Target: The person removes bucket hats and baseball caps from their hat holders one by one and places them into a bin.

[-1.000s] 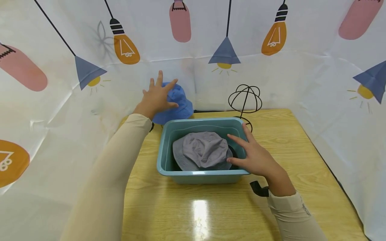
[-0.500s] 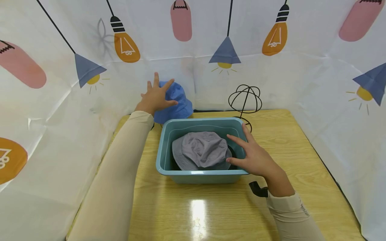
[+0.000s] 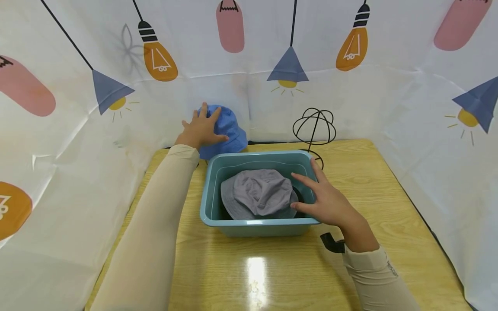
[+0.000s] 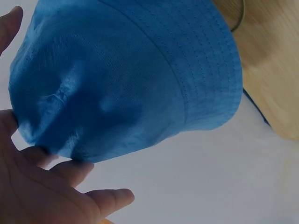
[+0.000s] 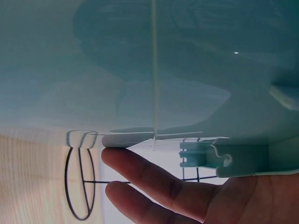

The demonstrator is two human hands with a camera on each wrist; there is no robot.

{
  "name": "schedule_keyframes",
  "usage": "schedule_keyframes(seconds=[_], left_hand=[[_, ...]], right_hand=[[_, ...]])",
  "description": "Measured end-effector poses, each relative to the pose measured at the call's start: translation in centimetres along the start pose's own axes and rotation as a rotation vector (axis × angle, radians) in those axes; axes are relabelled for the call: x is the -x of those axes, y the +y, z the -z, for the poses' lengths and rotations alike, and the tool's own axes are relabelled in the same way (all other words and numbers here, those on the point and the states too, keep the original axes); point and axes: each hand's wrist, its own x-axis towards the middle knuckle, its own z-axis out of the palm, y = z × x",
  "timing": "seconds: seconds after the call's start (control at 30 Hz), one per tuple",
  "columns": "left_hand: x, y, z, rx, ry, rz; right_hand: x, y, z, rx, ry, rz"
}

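Observation:
A blue bucket hat (image 3: pixel 229 127) sits at the back left, a wire curve showing below its brim. My left hand (image 3: pixel 198 129) spreads its fingers over the hat's crown; in the left wrist view, fingertips overlap the crown's edge and cast shadows on the blue cloth (image 4: pixel 140 79). A teal plastic bin (image 3: pixel 256 229) stands mid-table with a grey bucket hat (image 3: pixel 260 194) inside, and something dark partly hidden beneath it. On the bin's right rim rests my right hand (image 3: pixel 330 203), fingers extended. The right wrist view has two fingers (image 5: pixel 154 179) outside the bin wall (image 5: pixel 112 84), below the rim.
A bare black wire hat stand (image 3: pixel 315 127) rises behind the bin's back right corner. White sheeting (image 3: pixel 350 99) printed with lamps and bulbs encloses the back and sides of the wooden table (image 3: pixel 218 276).
My left hand has come down slightly, its fingers lower over the blue hat's crown. The right hand and the bin keep their places.

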Motion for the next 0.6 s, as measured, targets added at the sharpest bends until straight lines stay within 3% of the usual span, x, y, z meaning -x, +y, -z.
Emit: schedule_keyframes(seconds=[0.43,0.6], left_hand=[[0.27,-0.19,0.49,0.037,0.003,-0.01],[0.25,-0.5,0.3,0.057,0.039,-0.031]], right_hand=[[0.05,0.04,0.09,-0.006,-0.007,-0.009],[0.05,0.03,0.16,-0.005,-0.006,-0.01]])
